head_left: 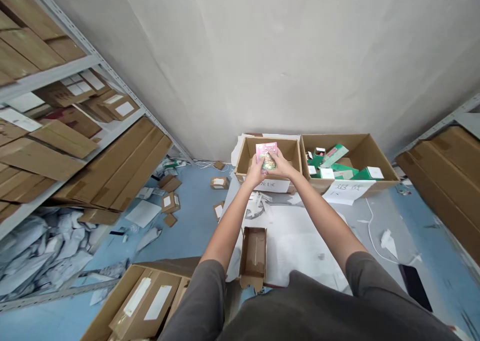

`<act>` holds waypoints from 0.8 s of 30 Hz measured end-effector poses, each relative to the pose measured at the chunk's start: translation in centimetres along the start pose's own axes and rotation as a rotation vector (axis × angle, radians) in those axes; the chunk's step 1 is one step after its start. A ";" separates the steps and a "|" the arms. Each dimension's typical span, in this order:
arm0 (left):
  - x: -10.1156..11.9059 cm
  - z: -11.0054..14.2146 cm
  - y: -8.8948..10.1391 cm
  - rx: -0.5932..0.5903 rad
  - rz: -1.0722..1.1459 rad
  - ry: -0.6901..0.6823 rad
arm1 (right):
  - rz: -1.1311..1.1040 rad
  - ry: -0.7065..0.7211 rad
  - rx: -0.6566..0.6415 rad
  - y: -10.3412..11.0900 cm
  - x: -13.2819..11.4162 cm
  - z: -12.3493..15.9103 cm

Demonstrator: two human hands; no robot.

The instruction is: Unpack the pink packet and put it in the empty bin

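Left hand (255, 173) and right hand (280, 163) grasp a slim pink printed card packet (267, 156) by its edges; looks light, fairly stiff. Open brown cardboard box (269, 141) just beneath fingers.

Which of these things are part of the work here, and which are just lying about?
Part of the work: left hand, right hand, pink packet, open cardboard box below it, green cartons.

Lying about: shelved cartons, grey mailer bags, black phone.
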State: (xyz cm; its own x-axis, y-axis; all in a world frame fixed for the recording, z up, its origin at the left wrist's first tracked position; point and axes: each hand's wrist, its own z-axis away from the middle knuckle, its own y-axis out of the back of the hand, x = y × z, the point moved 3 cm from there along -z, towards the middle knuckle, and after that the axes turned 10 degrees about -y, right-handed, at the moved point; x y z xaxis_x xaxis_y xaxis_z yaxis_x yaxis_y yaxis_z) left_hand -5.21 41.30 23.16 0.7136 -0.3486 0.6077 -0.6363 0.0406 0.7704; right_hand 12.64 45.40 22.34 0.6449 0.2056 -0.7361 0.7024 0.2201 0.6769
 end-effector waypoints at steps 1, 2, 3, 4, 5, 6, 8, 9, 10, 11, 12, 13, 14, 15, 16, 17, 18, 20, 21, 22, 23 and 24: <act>-0.9 -1.3 0.2 -0.020 -0.067 0.040 | 0.065 -0.031 -0.018 0.2 0.3 -1.9; -1.8 -2.3 0.4 -0.039 -0.129 0.076 | 0.133 -0.069 -0.030 0.3 0.6 -3.5; -2.7 -3.2 0.6 -0.055 -0.182 0.107 | 0.200 -0.108 -0.039 0.4 1.0 -4.9; -3.5 -3.8 0.8 -0.065 -0.225 0.130 | 0.259 -0.140 -0.045 0.5 1.4 -5.9; -4.2 -4.1 1.0 -0.067 -0.258 0.144 | 0.307 -0.161 -0.048 0.5 1.9 -6.6; -4.8 -4.2 1.1 -0.062 -0.282 0.148 | 0.343 -0.169 -0.049 0.4 2.4 -6.9; -5.5 -3.9 1.2 -0.051 -0.314 0.140 | 0.388 -0.164 -0.044 0.1 3.3 -6.5; -5.5 -3.5 1.0 -0.053 -0.327 0.140 | 0.405 -0.162 -0.040 -0.1 3.6 -5.9; -5.4 -3.0 0.8 -0.062 -0.335 0.142 | 0.419 -0.162 -0.036 -0.3 4.0 -5.1; -5.1 -2.4 0.5 -0.074 -0.340 0.146 | 0.431 -0.163 -0.033 -0.5 4.2 -4.2; -4.7 -1.7 0.1 -0.087 -0.340 0.150 | 0.443 -0.165 -0.029 -0.7 4.4 -3.1; -4.1 -0.9 -0.3 -0.097 -0.337 0.149 | 0.453 -0.166 -0.021 -0.9 4.4 -1.9; -3.5 -0.1 -0.7 -0.106 -0.331 0.142 | 0.462 -0.167 -0.011 -1.1 4.4 -0.6; -2.8 0.8 -1.1 -0.114 -0.323 0.128 | 0.471 -0.170 -0.002 -1.2 4.3 0.8; -2.1 1.8 -1.5 -0.123 -0.312 0.109 | 0.481 -0.175 0.006 -1.4 4.2 2.3; -1.3 2.9 -1.9 -0.133 -0.302 0.088 | 0.494 -0.180 0.012 -1.5 4.1 4.0; -0.6 4.1 -2.4 -0.142 -0.294 0.067 | 0.509 -0.185 0.016 -1.7 4.0 5.9; 0.9 6.8 -3.5 -0.160 -0.285 0.023 | 0.548 -0.196 0.020 -2.2 3.9 10.1; 1.7 8.3 -4.3 -0.168 -0.284 0.000 | 0.569 -0.206 0.023 -2.6 4.0 12.5; 2.5 10.0 -5.1 -0.180 -0.283 -0.024 | 0.589 -0.223 0.028 -2.9 4.2 15.0; 3.3 11.7 -6.2 -0.195 -0.279 -0.046 | 0.607 -0.248 0.030 -3.3 4.5 17.6; 4.2 13.5 -7.3 -0.219 -0.273 -0.064 | 0.621 -0.282 0.031 -3.6 4.9 20.3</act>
State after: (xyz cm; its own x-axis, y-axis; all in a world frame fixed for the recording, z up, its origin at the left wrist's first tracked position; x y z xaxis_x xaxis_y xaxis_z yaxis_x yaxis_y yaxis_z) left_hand -1.54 26.89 17.42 0.8244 -0.4317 0.3661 -0.3419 0.1359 0.9299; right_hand 19.37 26.28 16.22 0.9820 0.0277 -0.1868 0.1826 0.1129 0.9767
